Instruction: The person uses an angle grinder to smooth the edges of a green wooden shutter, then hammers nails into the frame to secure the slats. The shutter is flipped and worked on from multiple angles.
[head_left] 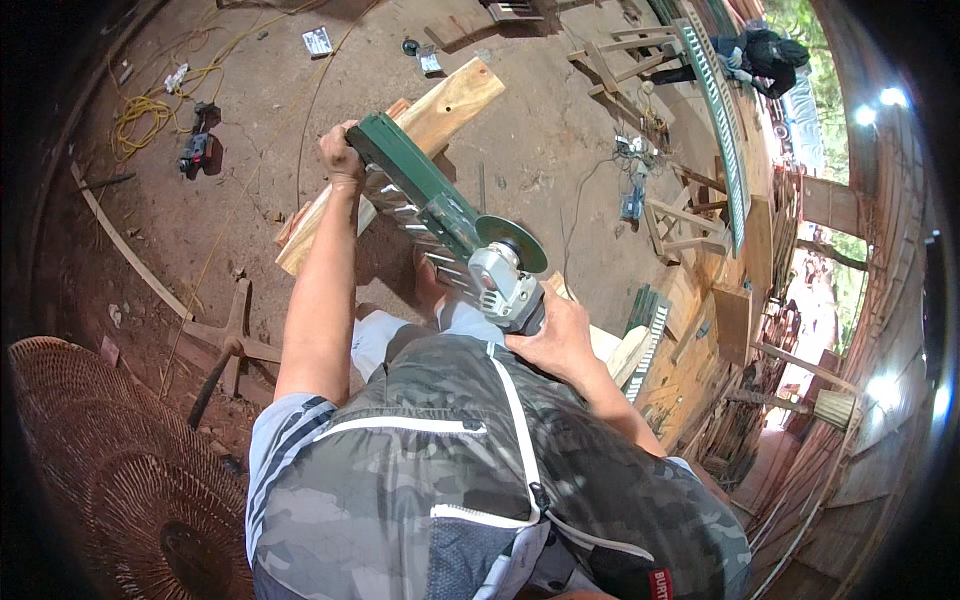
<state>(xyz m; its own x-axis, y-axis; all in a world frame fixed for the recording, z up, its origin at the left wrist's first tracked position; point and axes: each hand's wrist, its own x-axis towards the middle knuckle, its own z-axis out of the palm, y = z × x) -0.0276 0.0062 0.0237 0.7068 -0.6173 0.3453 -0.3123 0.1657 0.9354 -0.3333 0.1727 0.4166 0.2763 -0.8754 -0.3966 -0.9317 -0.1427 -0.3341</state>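
Note:
My left hand [343, 155] is closed around the far end of a dark green metal bar [415, 170] with a row of pale prongs or slats along its left side. The bar lies slantwise over a light wooden beam [466, 98]. In my right hand [560, 335] I grip the body of a grey angle grinder [503, 284]. Its round cutting disc [515, 243] is at the near end of the green bar. I cannot tell whether the disc touches the metal. Part of the grinder's handle is hidden by my fingers and vest.
A large brown fan [140, 480] stands at lower left, close to a legged base [233, 338]. A yellow cord [140, 122] and a black-and-red power tool [197, 150] lie at far left. Wooden trestles [685, 228] and another person [770, 62] are at right.

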